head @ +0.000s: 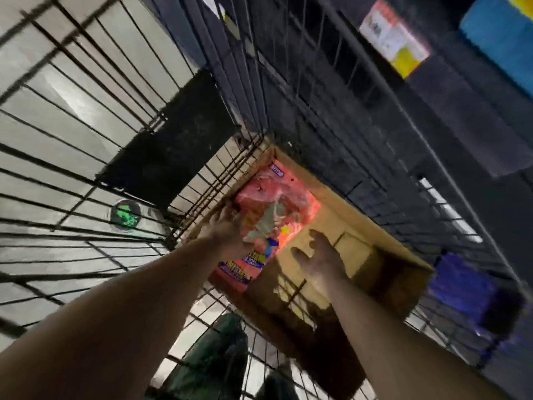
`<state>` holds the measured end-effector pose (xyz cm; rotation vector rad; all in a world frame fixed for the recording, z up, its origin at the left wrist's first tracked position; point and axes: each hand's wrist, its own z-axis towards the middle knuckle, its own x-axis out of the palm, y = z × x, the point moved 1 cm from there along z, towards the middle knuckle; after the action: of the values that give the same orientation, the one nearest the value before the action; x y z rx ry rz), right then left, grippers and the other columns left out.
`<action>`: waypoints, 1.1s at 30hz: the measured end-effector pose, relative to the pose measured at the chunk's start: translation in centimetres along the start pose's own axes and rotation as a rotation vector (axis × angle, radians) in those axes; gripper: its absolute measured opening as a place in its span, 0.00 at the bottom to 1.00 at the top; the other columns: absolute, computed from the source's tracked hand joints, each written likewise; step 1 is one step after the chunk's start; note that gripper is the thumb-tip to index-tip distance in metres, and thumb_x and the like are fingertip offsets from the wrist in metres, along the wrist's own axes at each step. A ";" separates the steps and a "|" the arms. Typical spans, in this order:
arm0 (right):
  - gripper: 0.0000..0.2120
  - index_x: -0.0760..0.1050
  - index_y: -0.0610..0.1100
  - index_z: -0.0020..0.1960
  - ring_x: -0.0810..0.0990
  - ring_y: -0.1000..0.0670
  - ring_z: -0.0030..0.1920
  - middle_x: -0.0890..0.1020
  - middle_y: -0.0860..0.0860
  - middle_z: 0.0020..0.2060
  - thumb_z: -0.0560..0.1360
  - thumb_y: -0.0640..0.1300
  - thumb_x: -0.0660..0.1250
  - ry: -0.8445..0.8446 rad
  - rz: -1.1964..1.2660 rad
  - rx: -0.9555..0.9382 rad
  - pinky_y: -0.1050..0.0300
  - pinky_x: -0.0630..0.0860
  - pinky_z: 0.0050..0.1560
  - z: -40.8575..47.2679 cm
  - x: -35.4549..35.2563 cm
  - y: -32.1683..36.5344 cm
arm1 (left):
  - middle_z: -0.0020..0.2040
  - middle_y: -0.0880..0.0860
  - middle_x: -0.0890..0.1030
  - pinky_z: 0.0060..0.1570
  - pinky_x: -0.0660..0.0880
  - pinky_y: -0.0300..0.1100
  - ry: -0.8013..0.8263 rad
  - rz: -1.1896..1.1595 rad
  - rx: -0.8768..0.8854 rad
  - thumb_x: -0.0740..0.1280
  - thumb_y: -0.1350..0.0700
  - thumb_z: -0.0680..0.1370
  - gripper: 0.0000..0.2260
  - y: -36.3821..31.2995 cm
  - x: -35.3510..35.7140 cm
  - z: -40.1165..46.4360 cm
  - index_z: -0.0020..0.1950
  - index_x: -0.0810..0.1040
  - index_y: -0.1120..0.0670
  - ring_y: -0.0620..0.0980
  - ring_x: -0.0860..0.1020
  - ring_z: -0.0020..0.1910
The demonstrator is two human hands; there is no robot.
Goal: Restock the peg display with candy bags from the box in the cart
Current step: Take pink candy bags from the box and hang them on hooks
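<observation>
An open cardboard box (383,264) stands inside the wire cart (95,145). A pink candy bag (277,200) with purple and yellow print lies flat on the left side of the box. My left hand (227,226) rests on the bag's left edge by the box wall; whether its fingers curl under the bag is blurred. Over the bare box bottom, just right of the bag, my right hand (320,255) hovers with fingers spread and holds nothing.
The cart's dark wire walls rise all around the box. A black panel (170,145) hangs on the far cart wall. Dark shelving with a price label (395,39) and blue packs (501,36) stands at upper right. Purple packs (467,284) sit low right. The tiled floor shows through the wires.
</observation>
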<state>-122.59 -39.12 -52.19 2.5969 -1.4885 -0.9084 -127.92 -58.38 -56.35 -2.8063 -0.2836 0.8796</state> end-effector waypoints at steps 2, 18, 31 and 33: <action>0.34 0.55 0.47 0.79 0.70 0.43 0.72 0.69 0.47 0.74 0.79 0.53 0.66 0.013 0.108 0.043 0.53 0.69 0.68 1.8 1.3 -0.2 | 0.82 0.57 0.48 0.76 0.56 0.57 0.010 -0.063 0.009 0.69 0.31 0.72 0.50 0.2 0.1 1.1 0.82 0.43 0.47 0.63 0.54 0.79; 0.06 0.77 0.44 0.39 0.76 0.50 0.33 0.79 0.48 0.32 0.72 0.37 0.72 0.028 0.780 0.280 0.59 0.72 0.34 8.3 5.2 -3.6 | 0.71 0.59 0.72 0.68 0.70 0.53 -0.030 -0.211 -0.095 0.61 0.26 0.70 0.40 0.5 2.8 6.1 0.77 0.66 0.46 0.62 0.71 0.69; 0.11 0.76 0.44 0.53 0.78 0.54 0.36 0.81 0.50 0.40 0.73 0.42 0.74 -0.014 0.995 0.317 0.61 0.71 0.34 8.0 6.8 -6.1 | 0.57 0.56 0.83 0.49 0.74 0.44 -0.173 -0.454 -0.152 0.64 0.33 0.76 0.26 -0.9 2.1 6.6 0.65 0.78 0.50 0.58 0.80 0.53; 0.17 0.76 0.44 0.59 0.78 0.55 0.35 0.81 0.51 0.41 0.71 0.40 0.76 0.008 0.996 0.293 0.60 0.71 0.34 7.4 6.6 -7.0 | 0.57 0.55 0.82 0.51 0.74 0.42 -0.096 -0.591 -0.154 0.70 0.36 0.74 0.27 -1.2 2.1 5.5 0.64 0.80 0.55 0.55 0.80 0.54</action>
<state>-118.16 -38.54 -63.47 1.5310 -2.6172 -0.5519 -129.52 -56.03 -61.65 -2.5616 -1.1620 0.8663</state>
